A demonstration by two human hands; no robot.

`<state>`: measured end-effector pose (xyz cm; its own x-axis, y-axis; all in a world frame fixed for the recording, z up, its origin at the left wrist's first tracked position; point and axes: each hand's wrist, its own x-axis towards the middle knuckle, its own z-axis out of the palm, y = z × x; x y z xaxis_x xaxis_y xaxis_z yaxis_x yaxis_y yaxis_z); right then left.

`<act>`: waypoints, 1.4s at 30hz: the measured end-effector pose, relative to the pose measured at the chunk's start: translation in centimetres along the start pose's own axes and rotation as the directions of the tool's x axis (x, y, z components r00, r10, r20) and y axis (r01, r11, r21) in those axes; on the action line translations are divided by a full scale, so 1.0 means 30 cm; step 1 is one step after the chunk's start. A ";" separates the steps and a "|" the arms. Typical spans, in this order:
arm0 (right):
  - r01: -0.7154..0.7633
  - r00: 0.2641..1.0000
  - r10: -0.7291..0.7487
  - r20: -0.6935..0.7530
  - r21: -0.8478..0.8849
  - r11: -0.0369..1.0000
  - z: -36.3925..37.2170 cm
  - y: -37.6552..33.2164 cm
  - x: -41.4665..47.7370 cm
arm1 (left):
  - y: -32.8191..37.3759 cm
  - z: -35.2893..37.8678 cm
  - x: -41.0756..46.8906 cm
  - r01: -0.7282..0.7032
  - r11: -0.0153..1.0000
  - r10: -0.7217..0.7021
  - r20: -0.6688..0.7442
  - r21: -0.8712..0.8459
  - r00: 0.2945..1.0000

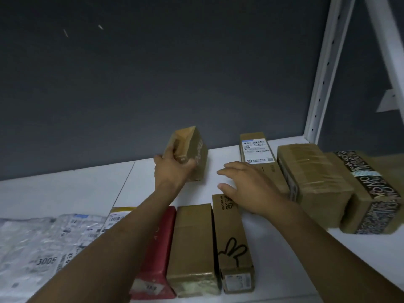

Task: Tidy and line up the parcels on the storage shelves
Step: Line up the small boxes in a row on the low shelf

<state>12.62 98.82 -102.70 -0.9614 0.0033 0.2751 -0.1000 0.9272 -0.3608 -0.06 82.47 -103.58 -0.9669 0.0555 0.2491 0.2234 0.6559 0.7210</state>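
My left hand (172,169) gripped the small brown box (193,153), tilted, at the back of the shelf (65,193). Right hand (247,186) was spread and empty. Best: set it down flat, square beside the labelled box (255,149).

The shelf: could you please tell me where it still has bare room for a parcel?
Most room: back left of the shelf, between wall, plastic bags and the small box your left hand holds. A narrower gap lies between that box and the labelled box. The front row and right side are crowded.
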 end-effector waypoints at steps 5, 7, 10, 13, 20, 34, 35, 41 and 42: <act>-0.044 0.994 0.065 -0.082 0.235 0.971 -0.055 -0.087 -0.056 | 0.036 -0.120 -0.121 -0.098 0.969 0.101 0.001 -0.227 0.995; -0.101 0.984 0.145 -0.105 0.341 0.935 -0.080 -0.124 -0.077 | 0.060 -0.176 -0.204 -0.042 0.951 0.059 0.048 -0.306 0.997; -0.172 0.944 0.308 -0.121 0.616 0.769 -0.129 -0.172 -0.105 | 0.080 -0.260 -0.325 -0.036 0.893 0.090 0.100 -0.448 0.991; -0.191 0.930 0.365 0.045 0.908 0.373 -0.180 -0.225 -0.153 | 0.071 -0.337 -0.425 -0.047 0.815 0.156 0.141 -0.577 0.978; -0.092 0.985 0.155 0.069 0.985 0.144 -0.212 -0.338 -0.251 | 0.031 -0.449 -0.515 -0.259 0.916 0.327 0.196 -0.305 0.925; 0.023 0.993 0.114 -0.041 0.987 0.162 -0.230 -0.400 -0.350 | 0.094 -0.567 -0.583 -0.107 0.870 0.312 0.369 -0.482 0.876; 0.036 0.989 0.133 -0.058 0.986 0.165 -0.226 -0.402 -0.353 | 0.105 -0.566 -0.594 -0.108 0.860 0.310 0.344 -0.498 0.886; 0.021 0.959 0.278 -0.053 0.993 0.119 -0.213 -0.403 -0.353 | 0.120 -0.511 -0.629 -0.246 0.845 0.395 0.244 -0.476 0.886; 0.001 0.960 0.279 -0.035 0.993 0.121 -0.213 -0.401 -0.352 | 0.114 -0.503 -0.627 -0.244 0.842 0.394 0.239 -0.481 0.888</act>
<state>25.62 90.04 -95.56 -0.9417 0.2747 0.1942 -0.2670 -0.2592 -0.9282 20.74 72.31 -96.04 -0.7998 0.4873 0.3505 0.4833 0.1765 0.8575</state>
